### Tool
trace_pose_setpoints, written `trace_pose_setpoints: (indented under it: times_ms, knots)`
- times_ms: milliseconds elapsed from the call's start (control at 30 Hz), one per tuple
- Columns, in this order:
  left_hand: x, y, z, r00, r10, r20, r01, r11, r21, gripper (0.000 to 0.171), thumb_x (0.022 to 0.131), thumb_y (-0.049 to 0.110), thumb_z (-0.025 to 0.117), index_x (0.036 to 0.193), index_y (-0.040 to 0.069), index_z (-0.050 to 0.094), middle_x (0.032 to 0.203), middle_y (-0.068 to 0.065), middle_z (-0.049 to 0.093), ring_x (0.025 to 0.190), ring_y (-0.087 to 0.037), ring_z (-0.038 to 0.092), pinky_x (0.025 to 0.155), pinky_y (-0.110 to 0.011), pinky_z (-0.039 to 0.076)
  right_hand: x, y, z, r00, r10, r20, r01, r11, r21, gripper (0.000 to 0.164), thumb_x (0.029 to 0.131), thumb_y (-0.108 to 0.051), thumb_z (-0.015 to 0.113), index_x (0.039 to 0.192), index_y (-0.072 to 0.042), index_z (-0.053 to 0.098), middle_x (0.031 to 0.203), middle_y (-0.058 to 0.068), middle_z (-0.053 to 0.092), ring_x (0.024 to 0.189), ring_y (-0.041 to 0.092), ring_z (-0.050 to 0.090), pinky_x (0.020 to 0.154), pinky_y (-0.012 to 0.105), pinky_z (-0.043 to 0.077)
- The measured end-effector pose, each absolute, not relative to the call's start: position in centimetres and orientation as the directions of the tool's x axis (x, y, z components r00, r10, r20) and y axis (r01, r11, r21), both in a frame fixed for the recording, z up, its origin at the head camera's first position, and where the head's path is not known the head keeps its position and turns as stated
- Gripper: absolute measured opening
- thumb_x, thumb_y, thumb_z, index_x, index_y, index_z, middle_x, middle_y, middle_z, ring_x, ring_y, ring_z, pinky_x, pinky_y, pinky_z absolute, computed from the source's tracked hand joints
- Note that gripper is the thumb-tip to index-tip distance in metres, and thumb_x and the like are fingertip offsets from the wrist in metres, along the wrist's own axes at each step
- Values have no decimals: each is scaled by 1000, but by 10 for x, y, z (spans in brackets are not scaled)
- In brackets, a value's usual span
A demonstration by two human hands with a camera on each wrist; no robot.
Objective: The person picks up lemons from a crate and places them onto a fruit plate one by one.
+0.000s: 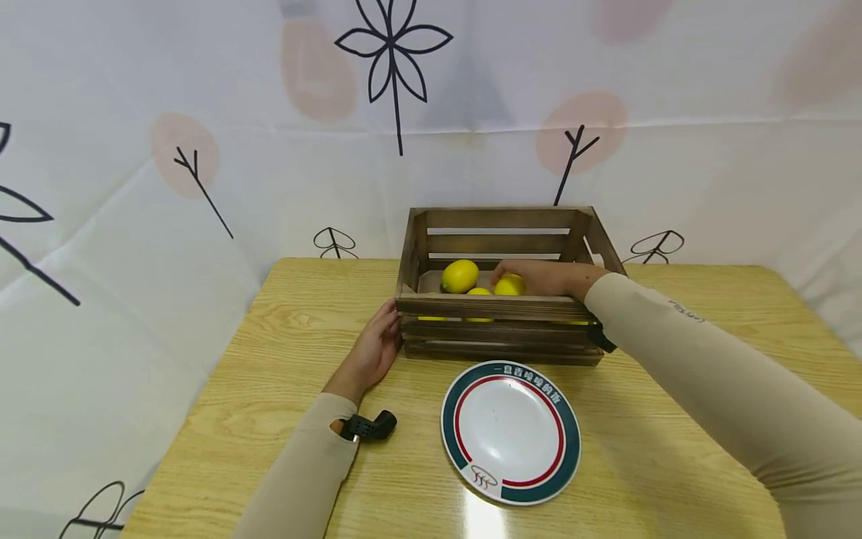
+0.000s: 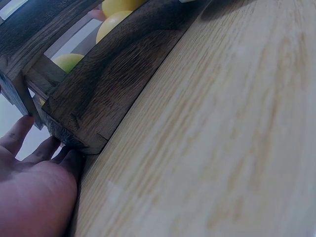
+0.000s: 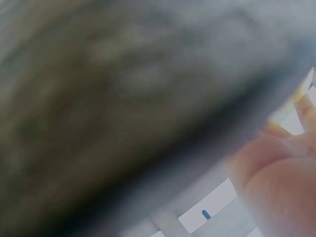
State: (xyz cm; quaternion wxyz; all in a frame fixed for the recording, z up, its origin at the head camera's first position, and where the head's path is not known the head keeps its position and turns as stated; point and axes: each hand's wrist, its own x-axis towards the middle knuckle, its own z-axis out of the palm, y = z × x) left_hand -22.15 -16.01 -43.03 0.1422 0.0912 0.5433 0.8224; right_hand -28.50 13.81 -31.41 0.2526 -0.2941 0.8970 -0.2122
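Note:
A dark wooden slatted crate [image 1: 498,305] stands at the back of the table and has several lemons inside. My right hand [image 1: 548,277] reaches in over its front right side, fingers curled round a lemon [image 1: 509,285]. Left of that is another lemon [image 1: 460,277], and one more lemon [image 1: 480,292] shows low between them. Against the crate's left end rests my left hand [image 1: 373,344]; in the left wrist view its extended fingers [image 2: 19,133] touch the wood near the bottom corner. A blurred dark slat [image 3: 123,108] fills much of the right wrist view.
In front of the crate lies a round white plate [image 1: 509,434] with a green rim and a red ring. The light wooden table [image 1: 303,299] backs onto a white patterned cloth [image 1: 269,90]. Each wrist wears a black camera band.

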Motion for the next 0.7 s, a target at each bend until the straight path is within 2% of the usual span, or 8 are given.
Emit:
trace_pose_setpoints:
  times_ms: [300,700]
  knots:
    - [-222,-160,-431,-941,339,-7,-141,-374,917,47,101,20,27,147,16,20,152,-4,18,142,-17,11,115,-39,6,-285,136,-315,-752,-608,-253,-424,741,-520,54,83,-21,68,128,-10,42,128,16,47,111,31,46,101,52,34]
    - [-221,-161,-431,-941,338,-20,-154,-375,914,50,101,20,26,149,17,11,155,-3,11,143,-18,5,116,-39,3,-283,135,-317,-802,-587,-111,-477,741,-473,56,82,-27,68,131,-14,44,131,15,50,108,31,51,94,50,41]
